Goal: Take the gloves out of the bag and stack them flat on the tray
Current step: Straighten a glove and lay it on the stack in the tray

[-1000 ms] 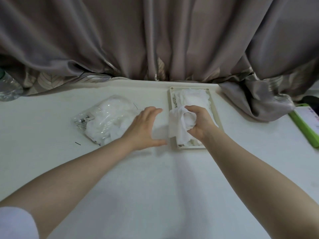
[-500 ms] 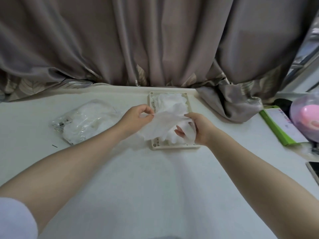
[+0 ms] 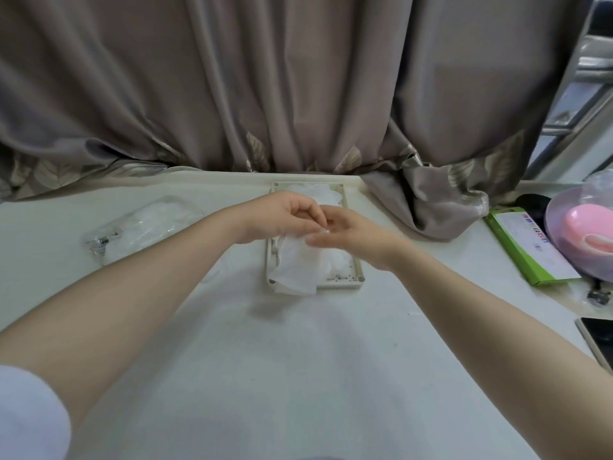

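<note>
A cream rectangular tray point(image 3: 345, 284) lies at the table's far middle with white gloves piled in it. One thin white glove point(image 3: 296, 267) lies spread over the tray's near left part, its cuff hanging over the front rim. My left hand point(image 3: 280, 215) and my right hand point(image 3: 352, 234) meet above the tray's middle, and both pinch this glove's far end. The clear plastic bag point(image 3: 146, 227), with more white gloves inside, lies on the table to the left of the tray.
A grey-brown curtain point(image 3: 298, 94) hangs behind the table, and a fold of it point(image 3: 426, 207) rests on the table right of the tray. Further right are a green box point(image 3: 527, 249), a clear dome over something pink point(image 3: 585, 232) and a phone point(image 3: 598, 340).
My two hands have come together over the tray. The glove, held stretched in the air before, now lies down across the tray's near part.
</note>
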